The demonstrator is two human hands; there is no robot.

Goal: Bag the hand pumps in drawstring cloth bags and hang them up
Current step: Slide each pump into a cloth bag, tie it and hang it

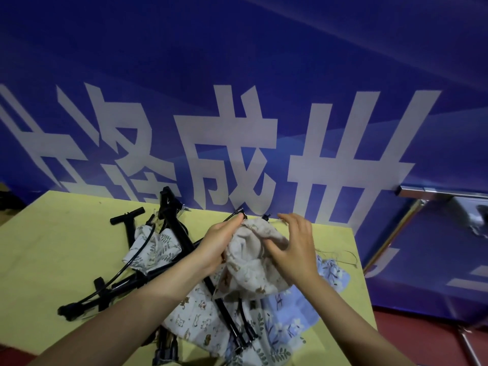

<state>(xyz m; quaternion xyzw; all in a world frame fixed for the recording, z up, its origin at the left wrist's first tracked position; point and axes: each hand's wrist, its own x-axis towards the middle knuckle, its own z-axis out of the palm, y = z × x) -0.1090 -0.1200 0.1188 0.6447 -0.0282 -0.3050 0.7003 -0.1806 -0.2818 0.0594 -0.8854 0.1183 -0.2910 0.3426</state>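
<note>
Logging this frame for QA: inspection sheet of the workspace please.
Surface: yellow table, edge against the wall.
Job's things: beige bag held up, a pump tip poking from its gathered mouth; black hand pumps piled at left, one T-handle showing; leaf-print bag among them; animal-print bag and blue floral bag lie flat in front.
Clutter: loose drawstring trailing at the right table edge.
Grippers: left hand holds the beige bag's side; right hand has its thumb on the cloth, fingers spread above.
Cables: black pump hoses looping across the pile.
Surroundings: blue banner with white characters; metal frame at right.
</note>
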